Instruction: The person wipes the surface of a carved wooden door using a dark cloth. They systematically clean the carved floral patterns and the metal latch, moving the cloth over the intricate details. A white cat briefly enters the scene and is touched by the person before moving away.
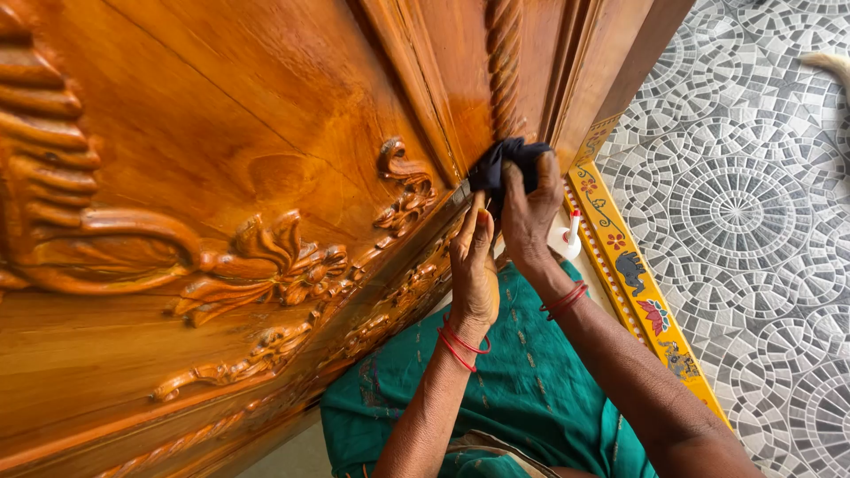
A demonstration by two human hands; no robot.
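A dark cloth [509, 164] is bunched into a wad and pressed against the lower edge of a carved wooden door [221, 177], just right of the picture's middle, where the flat panel meets a twisted rope-like moulding [505, 62]. The right hand [529, 217] is closed around the cloth, fingers curled over it and holding it to the wood. The left hand [474, 270] lies just beside and below it, fingers stretched up along the door's edge, its tips touching the cloth or the wood next to it; I cannot tell whether it grips anything. The wad has no clear long axis; it sits as a lump with folds spilling toward the left. The door fills the left and top of the view, glossy orange-brown, with raised leaves and scrolls [274, 261] running along its bottom rail. Both wrists wear thin red bangles [460, 343]. Beneath the forearms spreads a green patterned garment [531, 389]. Behind the right hand, partly hidden by it, stands a small white bottle with a red tip [568, 237]. To its right a yellow painted strip [633, 274] with flowers and an animal figure runs from far to near. Beyond that, on the right, the floor [744, 212] is grey and white mosaic tile laid in circles.
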